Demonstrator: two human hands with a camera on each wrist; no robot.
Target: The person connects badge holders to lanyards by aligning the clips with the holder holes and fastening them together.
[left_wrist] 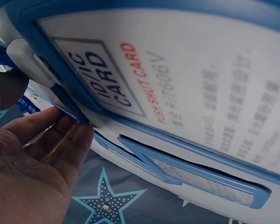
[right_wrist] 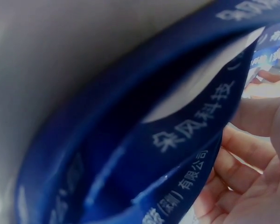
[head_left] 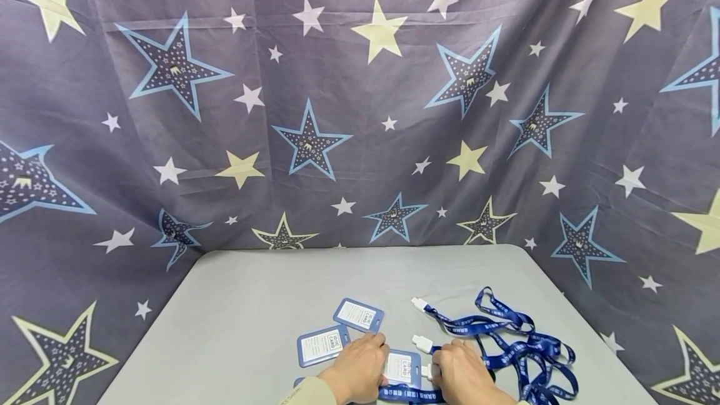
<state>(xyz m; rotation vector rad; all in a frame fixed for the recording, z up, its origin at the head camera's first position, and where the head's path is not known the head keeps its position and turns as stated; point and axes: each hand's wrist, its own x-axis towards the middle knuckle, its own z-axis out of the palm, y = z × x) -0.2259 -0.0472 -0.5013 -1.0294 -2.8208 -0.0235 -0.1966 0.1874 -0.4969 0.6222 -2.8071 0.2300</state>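
Note:
My left hand (head_left: 360, 364) holds the left side of a blue-framed card holder (head_left: 398, 368) flat on the table; its fingers (left_wrist: 67, 149) show in the left wrist view. At that holder's right end, my right hand (head_left: 464, 374) grips a lanyard's white clip (head_left: 427, 372), mostly covered by the fingers. Whether the clip is fastened to the slot cannot be seen. Close to the left wrist lies another card holder (left_wrist: 177, 88) with a white clip (left_wrist: 30, 60) at its slot. A blue lanyard strap (right_wrist: 196, 116) loops beside the right hand (right_wrist: 252, 177).
Two more card holders (head_left: 358, 315) lie beyond the left hand. Two loose white clips (head_left: 422, 344) lie beyond the right hand, with tangled blue lanyards (head_left: 520, 350) to the right. A star-patterned curtain (head_left: 360, 111) surrounds the grey table (head_left: 242, 305).

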